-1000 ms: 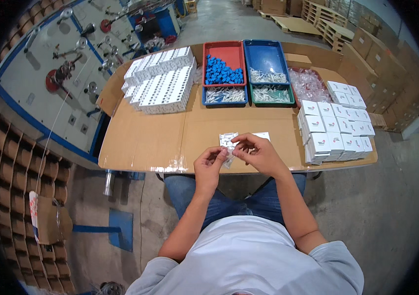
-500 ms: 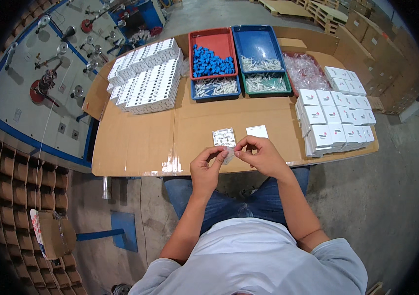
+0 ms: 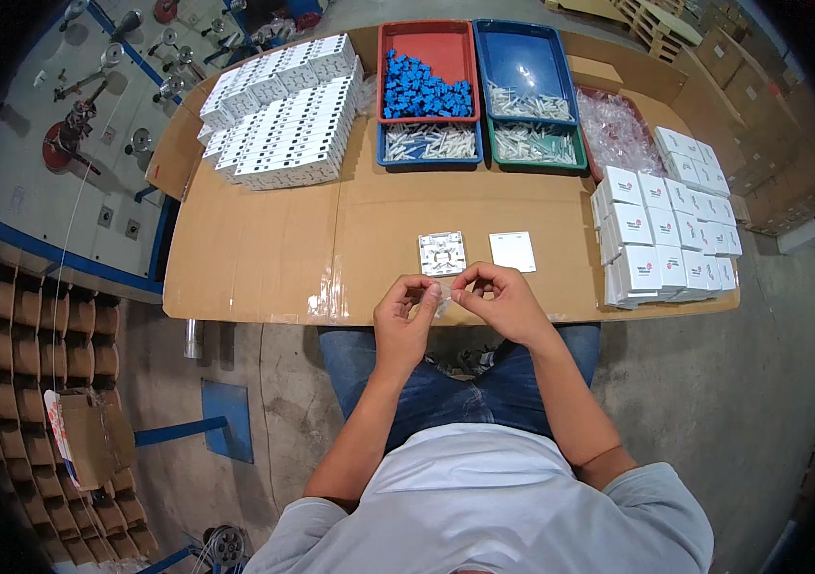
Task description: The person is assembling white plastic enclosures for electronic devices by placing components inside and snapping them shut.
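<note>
Just past the near edge of the cardboard-covered table, my left hand (image 3: 401, 323) and my right hand (image 3: 505, 306) meet with fingertips pinched. Between them is a small clear plastic bag (image 3: 444, 303), gripped from both sides; whatever it contains is too small to make out. Directly beyond the fingers lies an open white plastic box base (image 3: 441, 254), its moulded inside facing up. To its right rests a flat white square cover (image 3: 513, 252), touched by neither hand.
White boxes (image 3: 297, 143) are stacked at the back left, with more white boxes (image 3: 661, 268) piled at the right. A red tray (image 3: 450, 72) holds blue clips. Blue (image 3: 522, 57) and green trays (image 3: 580, 170) hold thin white pieces. Clear bags (image 3: 613, 129) fill another tray.
The view has shifted, so the table sits higher in it. My hands are slightly nearer to me, and the white base and cover show more fully. Both hands still pinch the bag.
</note>
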